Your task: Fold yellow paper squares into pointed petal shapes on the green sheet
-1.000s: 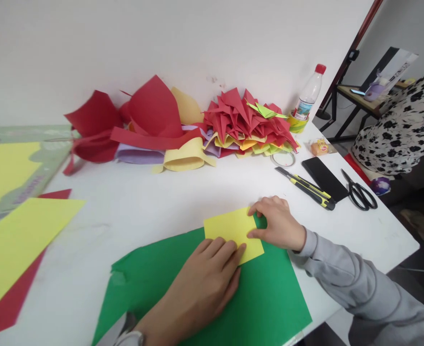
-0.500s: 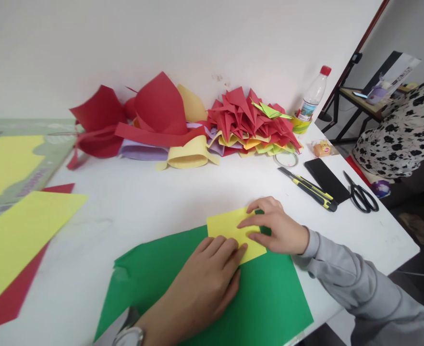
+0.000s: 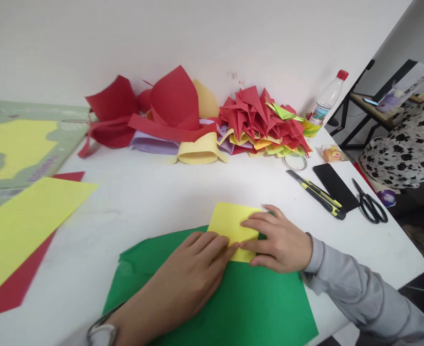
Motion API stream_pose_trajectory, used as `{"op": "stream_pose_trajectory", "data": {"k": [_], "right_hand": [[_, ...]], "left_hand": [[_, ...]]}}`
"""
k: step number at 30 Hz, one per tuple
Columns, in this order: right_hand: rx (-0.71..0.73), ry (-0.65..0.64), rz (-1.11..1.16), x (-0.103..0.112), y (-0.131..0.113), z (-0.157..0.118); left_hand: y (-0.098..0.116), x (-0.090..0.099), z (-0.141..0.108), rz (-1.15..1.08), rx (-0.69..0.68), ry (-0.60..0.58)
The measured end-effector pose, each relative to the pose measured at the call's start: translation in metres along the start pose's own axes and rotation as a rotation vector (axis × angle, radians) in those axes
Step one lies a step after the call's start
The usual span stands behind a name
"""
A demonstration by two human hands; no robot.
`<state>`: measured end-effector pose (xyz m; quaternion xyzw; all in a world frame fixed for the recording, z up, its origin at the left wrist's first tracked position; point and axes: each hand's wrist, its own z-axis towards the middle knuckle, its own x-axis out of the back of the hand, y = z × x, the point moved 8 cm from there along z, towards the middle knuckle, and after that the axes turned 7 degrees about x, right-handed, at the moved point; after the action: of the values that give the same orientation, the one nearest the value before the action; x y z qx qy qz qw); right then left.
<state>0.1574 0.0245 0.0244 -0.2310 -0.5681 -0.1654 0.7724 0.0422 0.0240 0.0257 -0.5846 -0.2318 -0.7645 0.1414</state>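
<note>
A small yellow square of paper [image 3: 229,215] lies over the top edge of a large green sheet of paper [image 3: 265,302]. My left hand [image 3: 193,269] rests on the lower left of the square, its fingers stretched out and close together, covering that corner. On the square's right side is my right hand [image 3: 280,240], fingers spread and their tips touching the paper. The tips of both hands nearly meet near the square's lower middle. Neither hand visibly grasps the paper.
Folded red paper pieces [image 3: 255,115] and larger paper shapes [image 3: 175,105] line the wall. To the right are a bottle [image 3: 321,108], tape roll [image 3: 294,162], utility knife [image 3: 318,196], black flat object [image 3: 336,187] and scissors [image 3: 370,204]. Yellow [image 3: 28,230] and red sheets [image 3: 20,283] lie left.
The yellow square has turned slightly clockwise on the green sheet. My left hand has shifted left and my right hand lower on the square. The camera view has shifted a little.
</note>
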Motion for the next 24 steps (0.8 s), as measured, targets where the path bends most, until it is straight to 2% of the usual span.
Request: {"op": "stream_pose_trajectory", "data": {"k": [4,10,16,24], "right_hand": [[-0.001,-0.002,-0.016,-0.003,0.001,0.001],[0.073,0.042,-0.124,0.000,-0.007,0.005],[0.033,0.078,-0.111,0.004,-0.007,0.008],[0.006,0.132,-0.121,0.012,-0.003,0.008]], "left_hand": [[0.001,0.000,0.000,-0.011,0.003,0.025],[0.000,0.000,0.000,0.001,0.002,0.063],[0.001,0.007,-0.003,0.017,-0.002,0.122],[-0.010,0.010,-0.010,-0.060,0.055,0.093]]}}
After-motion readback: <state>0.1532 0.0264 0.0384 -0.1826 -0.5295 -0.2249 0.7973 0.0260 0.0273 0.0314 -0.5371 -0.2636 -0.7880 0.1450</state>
